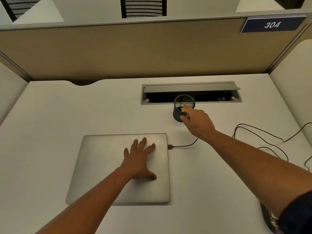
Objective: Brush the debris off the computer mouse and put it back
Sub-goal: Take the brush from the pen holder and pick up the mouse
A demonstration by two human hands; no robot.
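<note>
Your left hand (138, 159) lies flat on the closed silver laptop (101, 166), fingers straight and spread across its smooth, matte metal lid, gripping nothing. The laptop is a thin rectangular slab with rounded corners, lying on the pale, smooth desk top (50, 124). A thin black cable (184, 145) is plugged into its right edge and runs off to the right, where more loops of dark cord lie on the desk.

Your right hand (196, 121) reaches forward to the small black mesh cup (179, 114), a round cylinder with a perforated wall. Your thumb rests against its outer side and your fingertips sit at the rim, over something small and pale inside; whether you pinch that item cannot be told. The computer mouse does not show anywhere in this view.

Just behind the cup is a long grey metal cable tray (190, 86) sunk into the desk, its flat lid tilted open. A tan fabric divider (135, 48) rises behind, bearing a dark blue plate (271, 25) reading 304.
</note>
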